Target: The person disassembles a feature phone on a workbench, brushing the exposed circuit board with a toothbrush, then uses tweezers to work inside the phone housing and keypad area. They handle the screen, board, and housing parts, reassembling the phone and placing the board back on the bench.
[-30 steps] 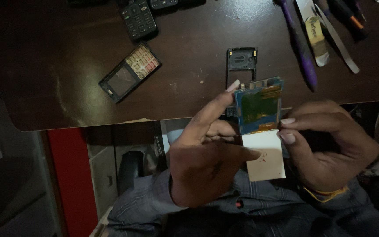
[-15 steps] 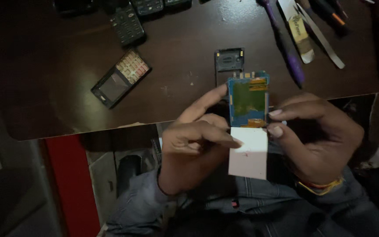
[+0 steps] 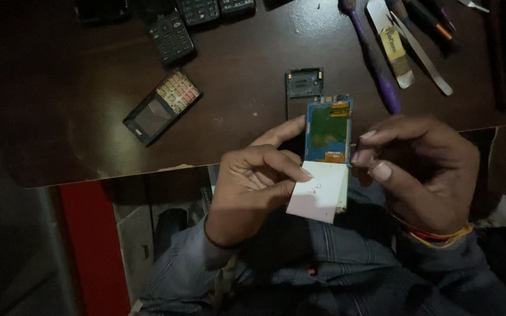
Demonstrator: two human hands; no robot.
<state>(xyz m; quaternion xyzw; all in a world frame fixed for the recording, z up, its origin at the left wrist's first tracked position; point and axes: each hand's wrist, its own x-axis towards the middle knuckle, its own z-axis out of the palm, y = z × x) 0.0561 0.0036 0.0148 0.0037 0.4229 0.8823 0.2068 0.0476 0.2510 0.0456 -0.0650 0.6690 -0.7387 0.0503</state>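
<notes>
We hold a small blue-and-green phone circuit board [image 3: 328, 130] upright over the lap, just off the near edge of the dark wooden table [image 3: 241, 126]. The left hand [image 3: 253, 187] pinches a white square card or pad [image 3: 317, 192] that hangs from the board's lower end, thumb on its face. The right hand [image 3: 420, 167] pinches the board's right edge between thumb and forefinger; something thin may be held there, but the light is too dim to tell.

To do this well, we judge it best to keep the grip on the edges, off the orange connectors, and to hold the white piece level so nothing tears.

At 12 o'clock from the board lies a black open phone frame [image 3: 303, 83]. At 10 o'clock rests a black keypad phone with a pale, coloured key grid [image 3: 162, 106]. At 1 o'clock a purple-handled tool [image 3: 375, 61] lies beside a long white strip with a yellow label [image 3: 395, 45].
</notes>
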